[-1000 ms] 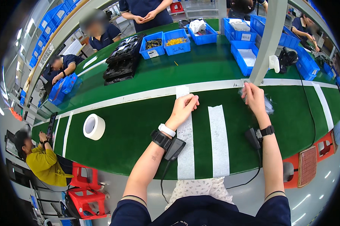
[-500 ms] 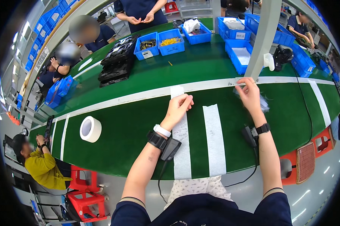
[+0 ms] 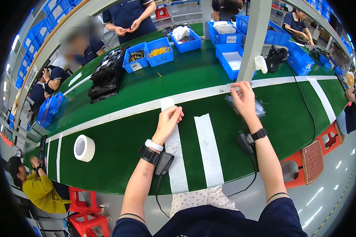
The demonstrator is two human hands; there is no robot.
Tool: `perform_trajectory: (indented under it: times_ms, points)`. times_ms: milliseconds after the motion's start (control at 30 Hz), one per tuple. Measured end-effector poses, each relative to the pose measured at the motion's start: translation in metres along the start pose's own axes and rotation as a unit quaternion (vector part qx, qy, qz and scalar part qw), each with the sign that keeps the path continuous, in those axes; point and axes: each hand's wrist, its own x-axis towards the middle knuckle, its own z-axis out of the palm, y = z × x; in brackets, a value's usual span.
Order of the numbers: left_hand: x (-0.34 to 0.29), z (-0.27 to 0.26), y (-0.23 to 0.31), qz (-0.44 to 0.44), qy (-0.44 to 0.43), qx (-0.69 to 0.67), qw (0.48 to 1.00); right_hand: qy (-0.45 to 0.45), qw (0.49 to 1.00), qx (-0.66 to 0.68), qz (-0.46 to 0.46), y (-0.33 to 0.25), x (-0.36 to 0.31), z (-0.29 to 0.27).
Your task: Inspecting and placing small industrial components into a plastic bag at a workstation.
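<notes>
My left hand (image 3: 169, 121) is closed, thumb against bent fingers, over the upper part of a long white tape strip (image 3: 177, 166) stuck to the green tabletop. Anything inside that grip is hidden. Farther right, my right hand (image 3: 245, 99) has its thumb and fingertips drawn together beside the white line below the grey post. Crumpled clear plastic (image 3: 259, 108) lies beside and partly behind this hand. Whatever its fingertips hold is too small to make out. A second, shorter white strip (image 3: 209, 152) runs between my forearms.
A roll of white tape (image 3: 84, 148) stands on the left. Beyond the white line are black plastic parts (image 3: 105, 81), a blue bin of yellow pieces (image 3: 160, 53) and other blue bins. A grey post (image 3: 257, 39) rises near my right hand, beside a black fan (image 3: 276, 58). Co-workers sit around.
The whole view has shifted, so the bench and bins appear farther left. Both hands keep nearly the same pose and place over the bench.
</notes>
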Motion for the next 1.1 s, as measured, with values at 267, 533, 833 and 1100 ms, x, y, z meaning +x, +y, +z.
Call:
perform_trajectory:
  times_ms: [267,533,833,1100]
  points:
    - [-0.002,-0.002,0.001,-0.004,0.002,-0.01,1.0,0.002,1.0,0.011,0.016,-0.001,-0.001,0.0]
    - [-0.001,0.0,0.005,0.008,0.014,-0.005,1.0,-0.002,1.0,0.021,0.014,0.002,-0.001,0.0]
    - [-0.001,0.0,0.0,0.005,0.007,-0.009,1.0,-0.013,0.999,0.014,0.033,0.004,-0.004,-0.001]
    - [-0.003,0.001,0.0,0.0,0.005,-0.004,1.0,-0.008,0.997,0.06,0.055,0.011,-0.007,0.003]
